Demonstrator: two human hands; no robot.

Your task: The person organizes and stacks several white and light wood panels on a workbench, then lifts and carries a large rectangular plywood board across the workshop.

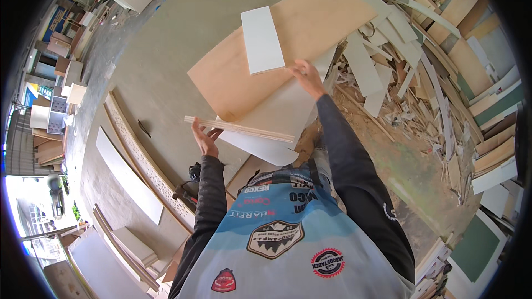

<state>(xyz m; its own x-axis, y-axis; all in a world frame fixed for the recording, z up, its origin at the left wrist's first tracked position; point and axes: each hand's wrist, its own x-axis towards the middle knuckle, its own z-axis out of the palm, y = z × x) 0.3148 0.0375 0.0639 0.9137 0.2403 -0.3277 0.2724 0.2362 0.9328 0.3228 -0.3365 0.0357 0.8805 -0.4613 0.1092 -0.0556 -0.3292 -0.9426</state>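
Observation:
My left hand is closed round the left end of a small stack of thin plywood panels, held tilted so that their layered edges face me. My right hand, fingers loosely bent and apart, is at the lower right corner of a white rectangular panel. Whether its fingertips touch that corner I cannot tell. The white panel lies on a large brown plywood sheet. Beneath that sheet, partly hidden by it and by the held stack, is a pale white sheet.
A wide grey-green worktop bears these sheets. Heaped offcuts fill the right side, with wood scraps on the floor. To the left lie a long wooden strip, a white board and a dark power tool. Boxes stand farther left.

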